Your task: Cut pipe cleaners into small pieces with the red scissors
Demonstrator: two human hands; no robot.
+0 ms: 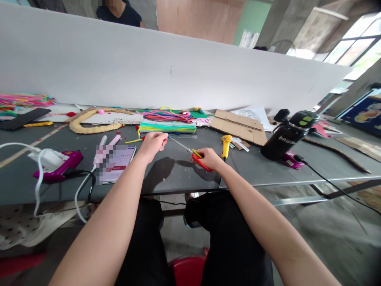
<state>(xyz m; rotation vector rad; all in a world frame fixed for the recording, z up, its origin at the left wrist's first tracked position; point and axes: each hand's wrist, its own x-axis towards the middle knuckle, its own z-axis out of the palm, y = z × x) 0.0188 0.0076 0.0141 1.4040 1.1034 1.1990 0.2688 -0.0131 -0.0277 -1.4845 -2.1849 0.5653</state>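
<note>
My right hand [210,157] grips a pair of scissors [202,163] with red and yellow handles just above the grey table. Their front end points left, toward my left hand [153,144], whose fingers are curled closed. A thin pale line [179,142] runs between the scissors and my left fingers. I cannot tell whether it is a strand or the scissors' blade. What sits inside my left fingers is hidden. Just behind my hands lies a bundle of green and yellow pipe cleaners [168,127]. A yellow glue gun [226,145] is right of my right hand.
A phone [120,163] and a purple power socket [61,165] with cables lie at left. A beige wrapped curved piece [77,124] lies behind them. Cardboard [238,126] and a black bottle [284,137] are at right. A white partition [178,63] stands behind; a person is beyond it.
</note>
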